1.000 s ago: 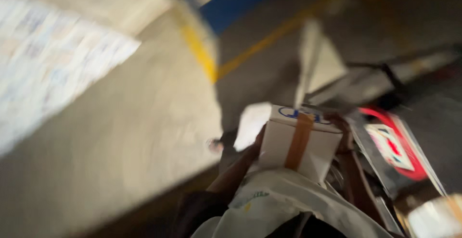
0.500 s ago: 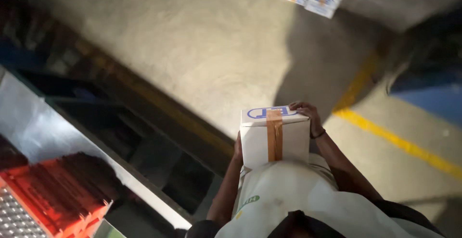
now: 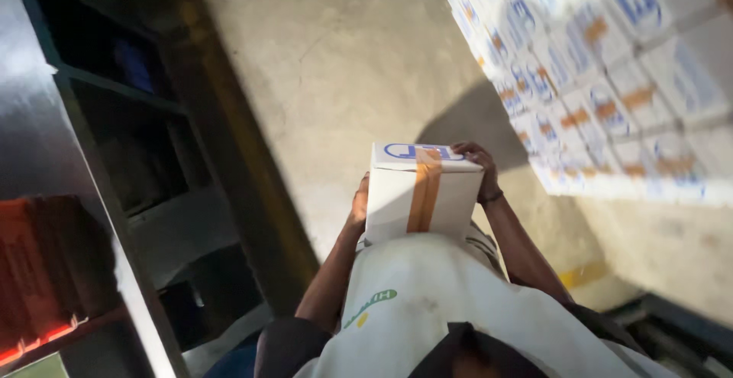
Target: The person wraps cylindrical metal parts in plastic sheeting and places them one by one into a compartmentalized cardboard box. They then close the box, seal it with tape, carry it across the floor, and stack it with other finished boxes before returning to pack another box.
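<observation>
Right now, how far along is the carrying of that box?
Done: many matching white boxes already sit stacked at upper right. In hand: one taped white box is held against the body, left hand on one side, right hand on the other. Left: it is not yet set down anywhere.

A single view is provided, taken from a camera worn on the head and directed steeply downward along the person's own torso. The white carton (image 3: 422,192) held against the chest is seen at close range near the frame centre, with the concrete floor (image 3: 336,65) beyond it. A metal rack (image 3: 114,195) is framed at left, stacked cartons (image 3: 611,80) at upper right.
</observation>
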Available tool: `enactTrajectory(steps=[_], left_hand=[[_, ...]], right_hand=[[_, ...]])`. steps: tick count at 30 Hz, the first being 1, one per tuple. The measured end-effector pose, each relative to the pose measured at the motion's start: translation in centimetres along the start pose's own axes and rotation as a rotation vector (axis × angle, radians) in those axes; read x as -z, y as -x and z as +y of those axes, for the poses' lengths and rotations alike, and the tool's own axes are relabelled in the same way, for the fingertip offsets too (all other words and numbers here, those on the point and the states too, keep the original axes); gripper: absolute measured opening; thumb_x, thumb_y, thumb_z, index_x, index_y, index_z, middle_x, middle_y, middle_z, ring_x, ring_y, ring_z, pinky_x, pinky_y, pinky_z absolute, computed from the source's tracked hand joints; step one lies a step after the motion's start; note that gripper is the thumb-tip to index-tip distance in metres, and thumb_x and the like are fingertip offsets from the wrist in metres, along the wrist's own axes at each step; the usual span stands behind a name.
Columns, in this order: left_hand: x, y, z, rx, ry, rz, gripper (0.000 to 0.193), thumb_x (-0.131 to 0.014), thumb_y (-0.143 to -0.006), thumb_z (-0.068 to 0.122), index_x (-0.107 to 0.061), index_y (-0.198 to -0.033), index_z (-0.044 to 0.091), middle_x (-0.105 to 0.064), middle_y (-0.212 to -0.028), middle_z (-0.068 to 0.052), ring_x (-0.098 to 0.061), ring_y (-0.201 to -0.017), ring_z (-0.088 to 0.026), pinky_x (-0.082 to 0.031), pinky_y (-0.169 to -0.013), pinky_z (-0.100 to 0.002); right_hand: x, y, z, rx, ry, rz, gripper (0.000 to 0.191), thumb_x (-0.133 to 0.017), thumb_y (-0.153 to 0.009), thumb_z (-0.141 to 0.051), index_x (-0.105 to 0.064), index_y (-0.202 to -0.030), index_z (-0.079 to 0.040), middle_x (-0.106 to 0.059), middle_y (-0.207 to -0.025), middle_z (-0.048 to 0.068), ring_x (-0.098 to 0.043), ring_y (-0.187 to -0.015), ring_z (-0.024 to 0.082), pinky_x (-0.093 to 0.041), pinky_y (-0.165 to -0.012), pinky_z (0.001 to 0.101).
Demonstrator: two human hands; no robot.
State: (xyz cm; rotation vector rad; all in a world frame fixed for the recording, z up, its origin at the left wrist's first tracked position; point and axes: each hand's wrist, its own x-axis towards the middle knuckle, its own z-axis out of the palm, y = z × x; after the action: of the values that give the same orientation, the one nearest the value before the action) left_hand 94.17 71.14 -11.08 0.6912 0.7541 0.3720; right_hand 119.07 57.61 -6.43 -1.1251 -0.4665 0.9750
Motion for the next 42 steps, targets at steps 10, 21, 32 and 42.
enactTrajectory(steps=[10, 21, 32, 42], left_hand=[[-5.7, -23.6, 11.2, -0.172, -0.381, 0.121, 0.06, -0.039, -0.105, 0.046, -0.06, -0.138, 0.001, -0.07, -0.126, -0.015, -0.067, -0.114, -0.025, -0.051, -0.1, -0.039], [-8.4, -56.5, 37.4, -0.078, -0.386, 0.307, 0.065, -0.042, -0.107, 0.051, -0.052, -0.146, -0.001, -0.051, -0.137, -0.02, -0.054, -0.128, -0.03, -0.046, -0.108, -0.043], [-6.1, -85.0, 54.5, -0.211, 0.193, 0.313, 0.065, -0.031, -0.108, 0.049, -0.05, -0.147, 0.0, -0.064, -0.138, -0.011, -0.064, -0.122, -0.017, -0.052, -0.105, -0.032], [-10.2, -120.9, 81.5, -0.459, -0.349, 0.35, 0.059, -0.033, -0.111, 0.047, -0.054, -0.14, 0.0, -0.068, -0.125, -0.018, -0.068, -0.11, -0.029, -0.057, -0.094, -0.043]], right_hand=[[2.5, -29.9, -7.4, -0.209, -0.112, -0.064, 0.038, -0.052, -0.084, -0.023, -0.065, -0.108, 0.003, -0.063, -0.119, 0.014, -0.06, -0.116, 0.028, -0.048, -0.106, 0.039], [-1.2, -69.4, -16.0, -0.088, -0.058, -0.096, 0.039, -0.049, -0.087, -0.024, -0.065, -0.109, 0.004, -0.065, -0.125, 0.016, -0.058, -0.121, 0.028, -0.042, -0.112, 0.0385], [-7.8, -113.2, -14.7, -0.405, -0.338, -0.501, 0.07, -0.055, -0.099, -0.061, -0.061, -0.136, -0.001, -0.065, -0.128, 0.011, -0.06, -0.121, 0.026, -0.048, -0.106, 0.0404], [-12.8, -157.7, -26.1, -0.256, -0.135, -0.617, 0.044, -0.065, -0.101, -0.034, -0.062, -0.132, -0.002, -0.066, -0.125, 0.009, -0.063, -0.117, 0.023, -0.051, -0.106, 0.0389]])
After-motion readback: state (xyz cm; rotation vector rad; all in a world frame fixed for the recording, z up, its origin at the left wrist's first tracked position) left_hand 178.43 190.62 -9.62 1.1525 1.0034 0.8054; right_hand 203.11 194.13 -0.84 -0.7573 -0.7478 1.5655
